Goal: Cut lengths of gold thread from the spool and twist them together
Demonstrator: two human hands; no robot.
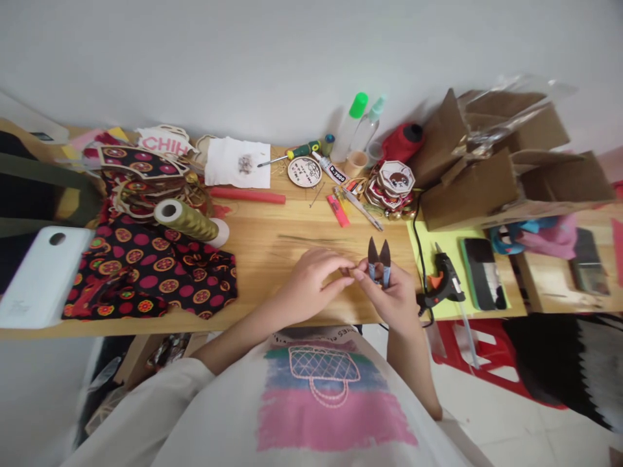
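Near the table's front edge, my left hand [314, 282] is closed, with thumb and fingertips pinched at something too small to make out. Its tips meet the thumb and forefinger of my right hand [396, 298]. In the right palm rests a pair of thread snips [379, 264] with blue grips, the two dark blades pointing away from me and spread apart. Just beyond the left hand, a few thin thread-like strands [311, 239] lie on the wooden table [257, 250].
Patterned black fabric [160, 266] and a gold thread cone [189, 220] are on the left. Along the back lie a screwdriver [292, 154], a glue tube [331, 170] and bottles [350, 126]. To the right are a hot glue gun [442, 282], a phone [481, 272] and cardboard boxes [467, 188].
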